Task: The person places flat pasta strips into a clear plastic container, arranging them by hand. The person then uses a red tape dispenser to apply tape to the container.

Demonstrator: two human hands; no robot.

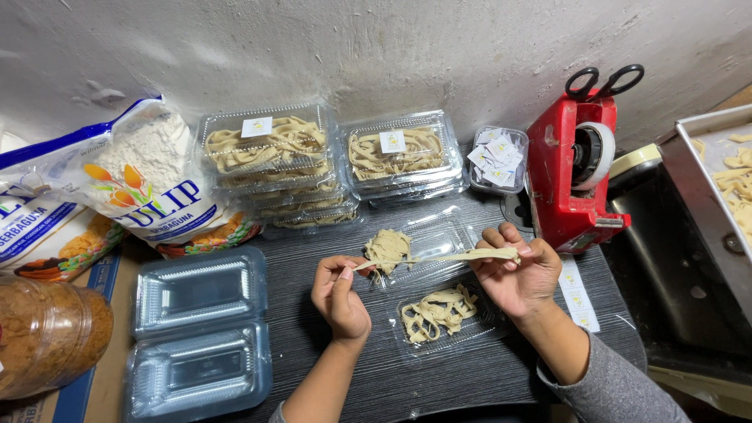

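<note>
My left hand (339,295) and my right hand (515,274) hold a long pale dough strip (458,255) stretched between them, each pinching one end. A bundle of strips (387,248) hangs by my left fingertips. Below the hands lies an open clear plastic clamshell box (462,333) on the dark striped table; several dough strips (439,310) lie in its near half, and its far half (439,235) sits behind the stretched strip.
Stacks of filled, labelled boxes (270,153) (401,157) stand against the wall. A small tub of labels (497,157), a red tape dispenser (576,176) with scissors (605,78), a metal tray (721,188), flour bags (149,184), empty boxes (200,333), a jar (47,333).
</note>
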